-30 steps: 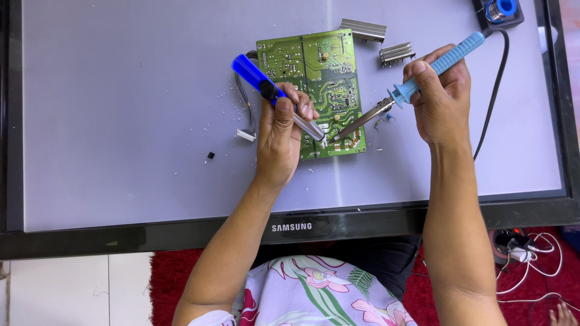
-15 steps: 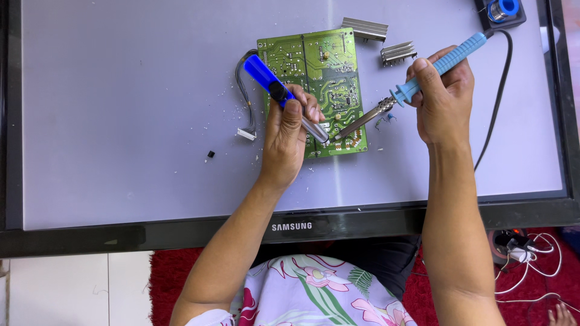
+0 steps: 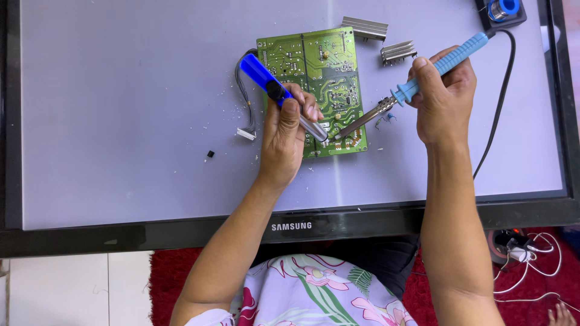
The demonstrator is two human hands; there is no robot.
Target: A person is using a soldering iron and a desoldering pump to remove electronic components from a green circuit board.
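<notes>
While the green circuit board (image 3: 314, 90) lies flat at upper centre of the frame on the grey panel (image 3: 121, 121), the left hand (image 3: 289, 136) has its fingers clamped on a blue desoldering pump (image 3: 281, 95) and the right hand (image 3: 440, 96) grips a light-blue soldering iron (image 3: 417, 81). Thin, stiff and fragile, the board is probably best held by its edges; the iron by its handle only.

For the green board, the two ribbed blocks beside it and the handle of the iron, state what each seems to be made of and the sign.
Green board: likely glossy lacquered laminate, pale traces showing.
Ribbed blocks: probably bare metal, dull grey fins.
Iron handle, in the right hand: seemingly matte light-blue plastic or rubber, ridged.
</notes>
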